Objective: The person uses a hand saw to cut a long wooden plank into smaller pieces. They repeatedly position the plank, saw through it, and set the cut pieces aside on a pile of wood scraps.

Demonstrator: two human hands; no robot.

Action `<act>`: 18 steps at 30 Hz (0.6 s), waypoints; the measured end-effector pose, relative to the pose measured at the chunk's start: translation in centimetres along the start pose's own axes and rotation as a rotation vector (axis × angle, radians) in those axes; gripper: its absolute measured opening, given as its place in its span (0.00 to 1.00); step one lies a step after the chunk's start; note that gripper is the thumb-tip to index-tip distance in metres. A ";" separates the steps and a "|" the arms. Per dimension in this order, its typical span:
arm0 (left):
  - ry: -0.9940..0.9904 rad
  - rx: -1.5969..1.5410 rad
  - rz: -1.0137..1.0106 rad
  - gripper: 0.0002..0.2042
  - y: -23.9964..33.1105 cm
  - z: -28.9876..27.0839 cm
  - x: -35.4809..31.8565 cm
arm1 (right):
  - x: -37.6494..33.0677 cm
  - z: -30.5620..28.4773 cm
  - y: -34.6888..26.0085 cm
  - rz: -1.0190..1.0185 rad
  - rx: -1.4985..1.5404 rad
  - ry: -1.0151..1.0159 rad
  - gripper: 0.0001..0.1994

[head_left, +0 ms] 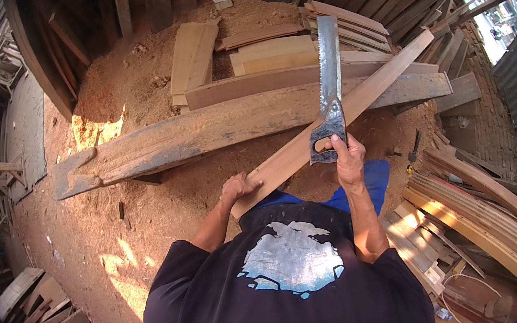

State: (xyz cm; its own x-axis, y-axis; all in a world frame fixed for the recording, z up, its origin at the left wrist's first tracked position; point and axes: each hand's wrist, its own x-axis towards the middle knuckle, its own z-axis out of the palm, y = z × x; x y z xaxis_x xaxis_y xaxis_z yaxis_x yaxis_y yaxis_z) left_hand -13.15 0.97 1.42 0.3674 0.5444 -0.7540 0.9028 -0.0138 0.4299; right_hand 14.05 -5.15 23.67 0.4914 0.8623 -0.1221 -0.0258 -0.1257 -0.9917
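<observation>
Right hand [348,162] gripping handsaw [328,86] handle, blade up over the narrow wooden plank [351,105], left hand [239,187] clamped on plank's near end, plank resting across big weathered beam [210,130].

A long, weathered grey-brown wooden beam [211,126] is lying across the sawdust-covered floor [126,222], blocking passage from side to side. Nearer than the beam, bare floor is lying open for a hand. Beyond the beam, stacked pale planks [273,52] are crowding the way. Right of the beam, curved wooden strips [480,217] are piling up, closing that side.
</observation>
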 end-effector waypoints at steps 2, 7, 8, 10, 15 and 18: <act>0.025 -0.007 0.006 0.46 -0.6 0.3 0.0 | -0.2 -0.7 -0.9 -0.104 -0.305 0.042 0.10; 0.032 0.023 0.076 0.45 0.5 1.3 0.6 | -0.9 -3.0 0.5 -0.108 -0.127 0.117 0.12; 0.041 0.043 0.070 0.45 -0.4 1.9 1.3 | -0.9 -2.5 0.0 -0.129 -0.086 0.081 0.12; 0.043 0.036 0.072 0.45 -0.5 2.5 1.9 | -0.7 -3.5 1.4 -0.123 -0.123 0.080 0.13; 0.015 -0.012 0.018 0.46 0.1 1.7 1.8 | 0.2 -3.5 0.4 -0.092 -0.182 0.000 0.13; 0.018 -0.048 0.020 0.45 0.3 0.4 -0.1 | 0.7 -1.6 -0.7 -0.084 -0.214 -0.067 0.12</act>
State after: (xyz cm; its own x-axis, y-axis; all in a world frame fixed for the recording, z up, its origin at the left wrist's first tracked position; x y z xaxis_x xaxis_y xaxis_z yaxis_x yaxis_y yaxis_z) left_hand -12.82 0.56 1.36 0.3806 0.5597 -0.7361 0.8835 0.0151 0.4682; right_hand 15.82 -5.24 24.35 0.4248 0.9040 -0.0490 0.2014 -0.1471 -0.9684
